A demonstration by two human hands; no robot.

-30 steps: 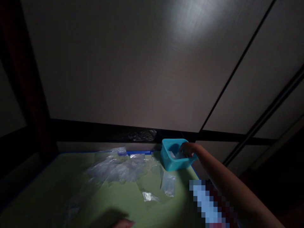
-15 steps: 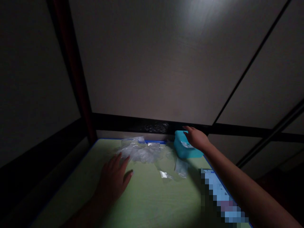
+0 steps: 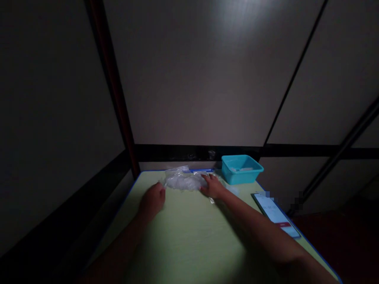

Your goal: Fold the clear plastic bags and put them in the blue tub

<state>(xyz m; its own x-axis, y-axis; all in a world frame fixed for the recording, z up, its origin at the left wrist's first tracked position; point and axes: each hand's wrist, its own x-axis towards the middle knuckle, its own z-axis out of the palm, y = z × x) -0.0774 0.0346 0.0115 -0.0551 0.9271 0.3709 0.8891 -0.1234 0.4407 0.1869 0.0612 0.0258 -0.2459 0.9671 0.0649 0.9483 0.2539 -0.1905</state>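
A heap of clear plastic bags (image 3: 185,182) lies near the far edge of the green table (image 3: 189,232). At its left end my left hand (image 3: 154,197) is closed, with its fingertips pinching the edge of the plastic. My right hand (image 3: 213,187) rests over the heap's right end, fingers spread and touching the bags. A turquoise basket (image 3: 241,176) stands just beyond my right hand at the far right corner, with some clear plastic inside.
A phone or tablet with a lit screen (image 3: 275,213) lies along the table's right edge. Dark-framed wall panels (image 3: 195,94) rise directly behind the table, and a dark red post (image 3: 114,86) stands at the left.
My right hand has moved left from the basket onto the bags. My left hand has closed at the heap's left end. The plastic is gathered more tightly, and the view has shifted.
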